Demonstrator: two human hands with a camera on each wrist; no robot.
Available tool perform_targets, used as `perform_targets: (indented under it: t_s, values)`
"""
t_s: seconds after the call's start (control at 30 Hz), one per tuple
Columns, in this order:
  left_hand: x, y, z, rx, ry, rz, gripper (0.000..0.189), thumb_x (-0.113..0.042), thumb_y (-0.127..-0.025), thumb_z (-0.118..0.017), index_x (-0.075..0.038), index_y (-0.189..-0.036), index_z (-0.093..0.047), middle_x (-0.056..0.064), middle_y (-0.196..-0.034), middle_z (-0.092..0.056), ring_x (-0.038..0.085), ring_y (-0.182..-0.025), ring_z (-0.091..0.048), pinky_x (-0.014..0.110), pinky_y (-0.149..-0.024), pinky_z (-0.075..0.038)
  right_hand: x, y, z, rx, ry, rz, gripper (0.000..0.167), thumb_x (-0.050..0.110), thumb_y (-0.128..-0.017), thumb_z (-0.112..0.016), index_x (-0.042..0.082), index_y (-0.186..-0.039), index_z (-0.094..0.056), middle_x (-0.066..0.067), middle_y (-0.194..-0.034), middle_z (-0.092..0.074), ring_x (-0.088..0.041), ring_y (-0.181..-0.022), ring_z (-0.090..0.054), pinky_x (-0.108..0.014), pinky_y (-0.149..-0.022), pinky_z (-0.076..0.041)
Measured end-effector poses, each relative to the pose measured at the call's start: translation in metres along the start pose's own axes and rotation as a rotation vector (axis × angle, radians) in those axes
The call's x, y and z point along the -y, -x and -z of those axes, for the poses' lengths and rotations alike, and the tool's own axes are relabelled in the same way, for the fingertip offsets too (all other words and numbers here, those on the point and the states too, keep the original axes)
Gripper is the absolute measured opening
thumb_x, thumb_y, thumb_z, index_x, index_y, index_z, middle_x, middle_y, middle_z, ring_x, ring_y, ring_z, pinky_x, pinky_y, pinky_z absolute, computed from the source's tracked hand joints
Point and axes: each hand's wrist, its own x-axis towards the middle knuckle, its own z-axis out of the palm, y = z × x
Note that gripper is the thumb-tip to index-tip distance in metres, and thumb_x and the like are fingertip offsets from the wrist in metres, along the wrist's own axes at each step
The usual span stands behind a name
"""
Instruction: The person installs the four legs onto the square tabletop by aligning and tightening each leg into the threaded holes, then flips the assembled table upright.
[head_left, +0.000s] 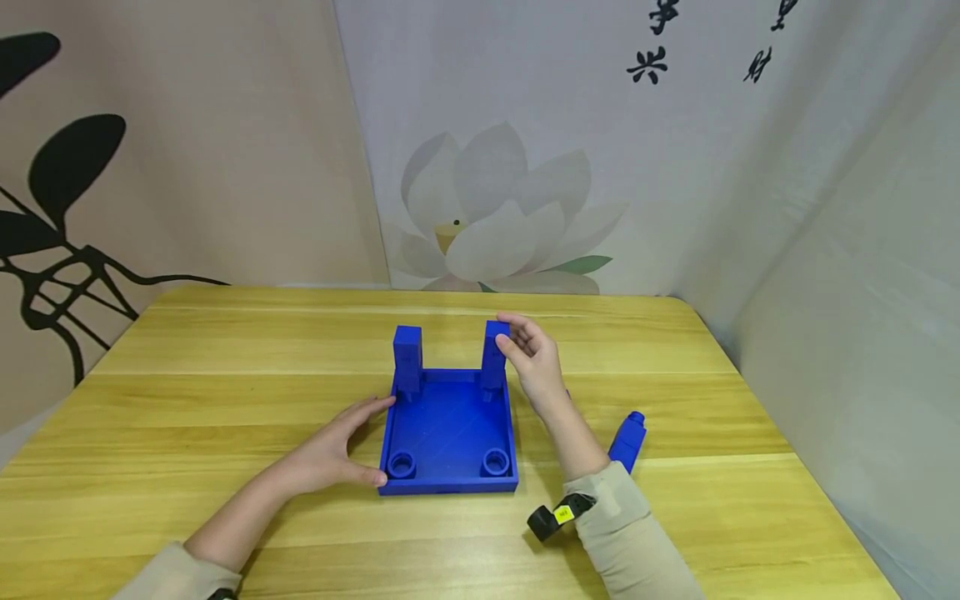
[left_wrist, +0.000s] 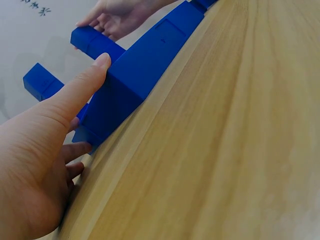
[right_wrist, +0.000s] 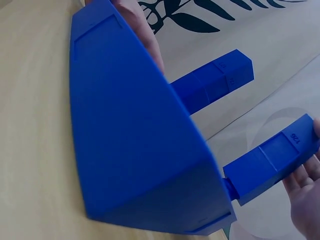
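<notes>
A shallow blue tray point(head_left: 453, 429) lies on the table, with two square blue posts standing in its far corners and a round socket in each near corner. My left hand point(head_left: 322, 457) holds the tray's left side, thumb at the near corner and fingers farther along the wall. My right hand point(head_left: 538, 371) pinches the top of the far right post point(head_left: 492, 362) between thumb and fingers. In the right wrist view, a narrow neck shows between this post point(right_wrist: 272, 162) and the tray. The far left post point(head_left: 408, 354) stands upright, untouched.
Beside my right forearm lies a loose blue post point(head_left: 628, 440), partly covered by the sleeve. A small blue bit peeks out behind the right wrist. The wooden table point(head_left: 247, 400) ends at a printed curtain point(head_left: 525, 125) at the back.
</notes>
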Motion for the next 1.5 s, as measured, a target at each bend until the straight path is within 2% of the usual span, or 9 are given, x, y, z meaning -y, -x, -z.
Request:
perform_targets:
  t_s: [0.27, 0.53, 0.8, 0.93, 1.0, 1.2, 1.33, 1.5]
  values:
    - [-0.0002, 0.0001, 0.0000, -0.001, 0.005, 0.002, 0.104, -0.043, -0.066, -0.085, -0.016, -0.150, -0.031, 0.025, -0.152, -0.021, 0.047, -0.137, -0.017, 0.067, -0.103, -0.020, 0.0014, 0.0013, -0.0033, -0.011, -0.017, -0.022, 0.030, 0.006, -0.094, -0.061, -0.004, -0.122, -0.056, -0.003, -0.101, -0.053, -0.015, -0.092, -0.049, -0.024, -0.083, -0.043]
    - [-0.0019, 0.0001, 0.0002, 0.002, 0.009, 0.004, 0.103, -0.043, -0.067, -0.085, -0.016, -0.151, -0.030, 0.025, -0.152, -0.020, 0.048, -0.137, -0.016, 0.069, -0.102, -0.019, 0.0014, 0.0007, -0.0053, -0.014, -0.052, -0.034, 0.031, 0.002, -0.093, -0.060, -0.007, -0.121, -0.052, -0.014, -0.107, -0.060, -0.027, -0.099, -0.055, -0.024, -0.081, -0.047]
    - [-0.0021, -0.0003, 0.0007, 0.004, 0.005, 0.003, 0.103, -0.043, -0.068, -0.085, -0.015, -0.151, -0.030, 0.025, -0.152, -0.020, 0.048, -0.137, -0.016, 0.069, -0.102, -0.019, 0.0025, 0.0007, -0.0072, -0.031, -0.029, -0.038, 0.029, 0.001, -0.093, -0.060, -0.004, -0.120, -0.051, -0.013, -0.109, -0.060, -0.016, -0.099, -0.058, -0.028, -0.086, -0.048]
    - [-0.0007, -0.0004, 0.0001, 0.003, -0.002, 0.006, 0.102, -0.045, -0.068, -0.084, -0.017, -0.151, -0.030, 0.025, -0.153, -0.020, 0.048, -0.137, -0.016, 0.070, -0.101, -0.019, 0.0014, 0.0007, -0.0073, -0.040, -0.019, -0.043, 0.030, 0.001, -0.092, -0.062, -0.005, -0.120, -0.051, -0.011, -0.108, -0.061, -0.018, -0.099, -0.058, -0.031, -0.090, -0.046]
    - [-0.0001, -0.0004, -0.0001, 0.001, -0.007, 0.004, 0.102, -0.045, -0.068, -0.084, -0.018, -0.151, -0.030, 0.025, -0.152, -0.020, 0.048, -0.137, -0.016, 0.070, -0.101, -0.019, 0.0001, 0.0006, -0.0065, -0.039, -0.005, -0.052, 0.033, 0.003, -0.092, -0.063, -0.004, -0.121, -0.052, -0.013, -0.113, -0.060, -0.020, -0.104, -0.056, -0.034, -0.094, -0.044]
    - [-0.0001, 0.0001, -0.0005, -0.002, -0.011, -0.008, 0.103, -0.044, -0.068, -0.085, -0.016, -0.150, -0.030, 0.025, -0.152, -0.021, 0.048, -0.137, -0.016, 0.070, -0.101, -0.018, -0.0028, 0.0006, -0.0032, 0.022, -0.018, -0.016, 0.038, 0.010, -0.096, -0.058, -0.001, -0.131, -0.050, -0.019, -0.130, -0.054, -0.024, -0.119, -0.050, -0.035, -0.101, -0.039]
    - [-0.0006, 0.0002, -0.0004, -0.006, -0.011, -0.009, 0.103, -0.043, -0.068, -0.085, -0.015, -0.150, -0.031, 0.025, -0.152, -0.021, 0.048, -0.137, -0.016, 0.070, -0.101, -0.018, -0.0024, 0.0010, -0.0016, 0.090, -0.059, 0.023, 0.043, 0.014, -0.099, -0.050, -0.006, -0.137, -0.044, -0.019, -0.130, -0.055, -0.026, -0.121, -0.050, -0.037, -0.103, -0.037]
    - [-0.0006, 0.0001, -0.0006, -0.010, -0.012, -0.009, 0.102, -0.043, -0.068, -0.085, -0.015, -0.150, -0.031, 0.025, -0.152, -0.022, 0.048, -0.137, -0.017, 0.070, -0.101, -0.019, -0.0034, 0.0016, 0.0008, 0.137, -0.079, 0.026, 0.047, 0.019, -0.101, -0.045, -0.007, -0.140, -0.039, -0.021, -0.130, -0.055, -0.026, -0.121, -0.050, -0.041, -0.107, -0.032]
